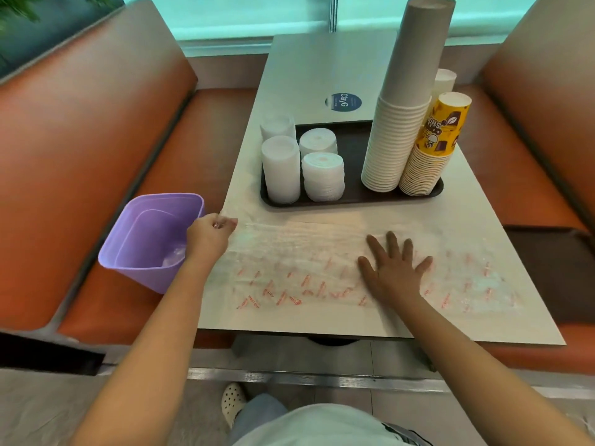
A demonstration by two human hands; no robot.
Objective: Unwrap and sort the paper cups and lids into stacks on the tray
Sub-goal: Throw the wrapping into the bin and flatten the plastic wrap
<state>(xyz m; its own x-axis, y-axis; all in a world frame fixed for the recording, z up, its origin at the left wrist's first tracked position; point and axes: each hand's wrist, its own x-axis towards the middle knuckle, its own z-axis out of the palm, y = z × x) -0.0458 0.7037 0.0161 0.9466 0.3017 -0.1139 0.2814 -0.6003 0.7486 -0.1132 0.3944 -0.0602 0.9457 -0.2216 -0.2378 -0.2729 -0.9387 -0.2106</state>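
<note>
My left hand [209, 235] is at the left edge of the worktop [322, 75], its fingers curled and pinching the end of a clear plastic wrapper [306, 272] printed with red marks. My right hand [391, 268] lies flat on the middle of that wrapper, fingers spread and straight, pressing it down. The wrapper runs across the near part of the worktop from the left edge almost to the right edge, close to the near edge too.

Just past the wrapper sits the dark tray [351, 201], its near rim apart from the plastic by a strip of bare worktop. Beyond the tray the worktop is open up to the window, with only a round blue sticker [343, 102] on it.

On the tray I count four stacks of white lids [280, 169] at the left, two nearer and two behind, standing close together. At the right stand three cup stacks: a tall stack of grey cups [397, 130] with white rims, a shorter stack of yellow cups [434, 140] with brown print leaning against it on the right, and a white stack [445, 79] behind, mostly hidden.

A purple bin [151, 239] stands on the orange seat [96, 140] just left of my left hand, with some clear plastic in it. A second dark tray [553, 268] lies on the seat at the right.
</note>
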